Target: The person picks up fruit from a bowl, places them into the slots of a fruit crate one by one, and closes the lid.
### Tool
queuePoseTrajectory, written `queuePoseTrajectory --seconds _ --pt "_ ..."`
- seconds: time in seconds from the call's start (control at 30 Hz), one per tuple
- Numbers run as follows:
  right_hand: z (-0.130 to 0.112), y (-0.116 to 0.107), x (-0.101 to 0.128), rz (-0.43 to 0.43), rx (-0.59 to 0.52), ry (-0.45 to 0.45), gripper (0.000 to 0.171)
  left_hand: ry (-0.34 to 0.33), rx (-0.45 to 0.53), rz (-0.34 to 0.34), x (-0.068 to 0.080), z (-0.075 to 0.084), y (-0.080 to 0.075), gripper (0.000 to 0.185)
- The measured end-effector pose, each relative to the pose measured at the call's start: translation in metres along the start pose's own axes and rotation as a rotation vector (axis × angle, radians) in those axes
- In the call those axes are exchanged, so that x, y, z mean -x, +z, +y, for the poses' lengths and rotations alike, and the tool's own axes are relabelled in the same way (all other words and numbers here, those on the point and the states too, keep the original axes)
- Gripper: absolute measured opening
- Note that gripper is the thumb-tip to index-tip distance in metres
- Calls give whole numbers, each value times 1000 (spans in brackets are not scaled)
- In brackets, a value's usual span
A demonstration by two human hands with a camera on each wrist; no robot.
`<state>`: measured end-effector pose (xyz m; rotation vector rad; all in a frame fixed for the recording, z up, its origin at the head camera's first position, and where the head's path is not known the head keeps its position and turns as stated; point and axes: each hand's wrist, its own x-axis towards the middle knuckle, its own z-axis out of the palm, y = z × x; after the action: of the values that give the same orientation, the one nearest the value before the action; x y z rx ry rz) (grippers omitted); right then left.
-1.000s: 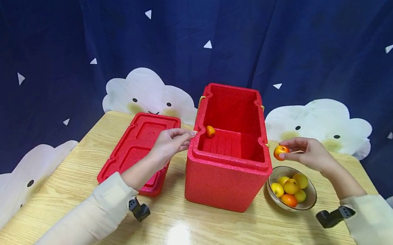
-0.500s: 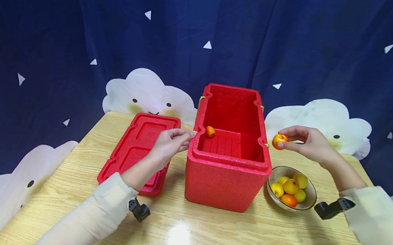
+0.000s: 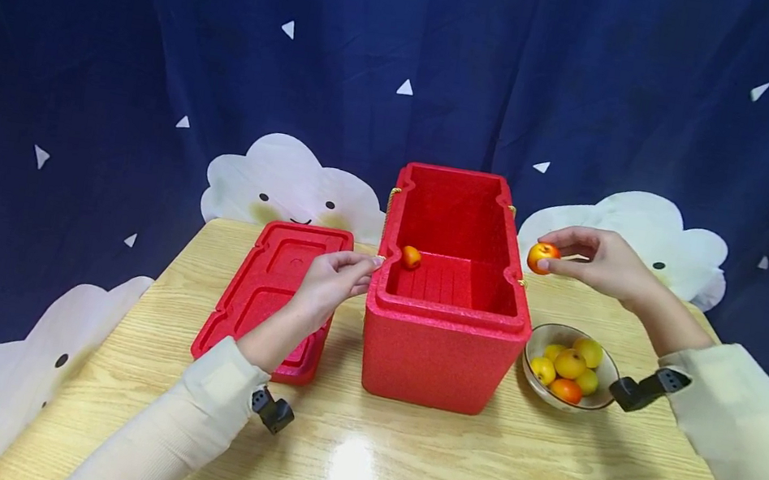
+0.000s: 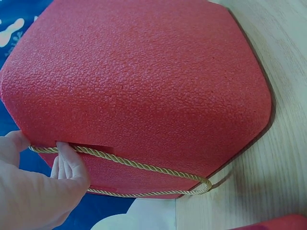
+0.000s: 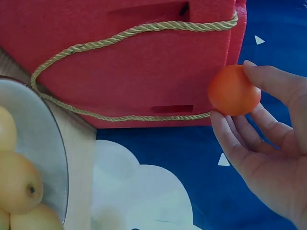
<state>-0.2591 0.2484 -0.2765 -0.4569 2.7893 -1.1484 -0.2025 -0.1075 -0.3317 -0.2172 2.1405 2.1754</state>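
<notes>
A deep red foam box (image 3: pixel 437 362) stands uncovered on the table. My left hand (image 3: pixel 329 281) pinches its left rim near the front notch. Seen from the left wrist, the thumb is at the rim and a finger touches the gold rope (image 4: pixel 144 166) on the box's side. My right hand (image 3: pixel 603 262) holds a small round orange-red fruit (image 3: pixel 543 258) between thumb and fingertips. It is held up to the right of the box, outside the right rim. Another orange fruit (image 3: pixel 411 258) lies inside the box by the left wall.
Right of the box, a bowl (image 3: pixel 610 378) holds several yellow fruits and an orange one. The red lid (image 3: pixel 264 309) lies on the table to the left. A second gold rope (image 5: pixel 120 34) hangs on the box's right side. Behind is a blue curtain (image 3: pixel 350 63).
My right hand has risen and moved left with the orange-red fruit, from just above the bowl toward the box's right rim. The left hand stays on the rim.
</notes>
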Motion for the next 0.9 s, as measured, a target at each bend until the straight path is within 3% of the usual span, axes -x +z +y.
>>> queuePoseTrajectory --seconds 0.9 --pt "-34 -13 -19 12 7 -26 46 -12 -26 10 3 3 1 34"
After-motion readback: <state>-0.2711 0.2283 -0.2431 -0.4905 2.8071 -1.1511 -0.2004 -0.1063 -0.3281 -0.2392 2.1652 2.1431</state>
